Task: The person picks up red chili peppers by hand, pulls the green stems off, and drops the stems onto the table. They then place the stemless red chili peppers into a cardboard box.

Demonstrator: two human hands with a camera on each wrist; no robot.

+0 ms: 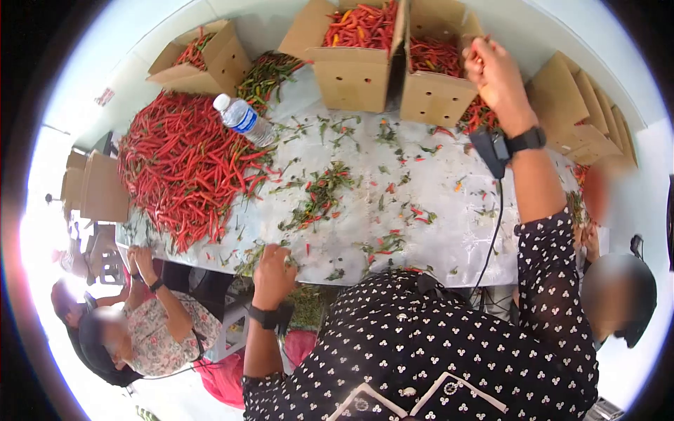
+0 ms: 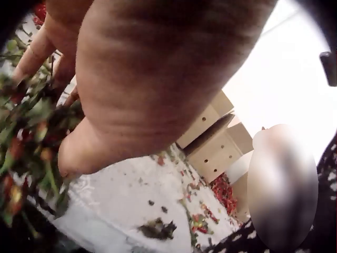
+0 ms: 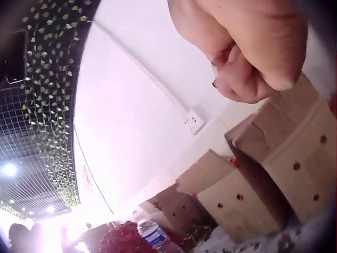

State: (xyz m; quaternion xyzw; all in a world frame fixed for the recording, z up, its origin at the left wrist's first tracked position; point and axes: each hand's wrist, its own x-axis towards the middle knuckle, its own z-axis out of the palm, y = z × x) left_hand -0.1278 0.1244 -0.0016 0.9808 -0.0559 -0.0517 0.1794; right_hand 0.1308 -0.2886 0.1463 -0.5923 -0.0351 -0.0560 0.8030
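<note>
My right hand is raised over a cardboard box of red chilies. In the right wrist view its fingers are curled in, and a bit of red chili shows between them. At the front edge of the table, my left hand is at a heap of green stems and chili scraps. Its thumb touches the side of this heap, while the fingers reach over it, loosely spread.
A large pile of red chilies covers the table's left, with a water bottle lying on it. More boxes line the back. Stem scraps litter the white tabletop. People sit at left and right.
</note>
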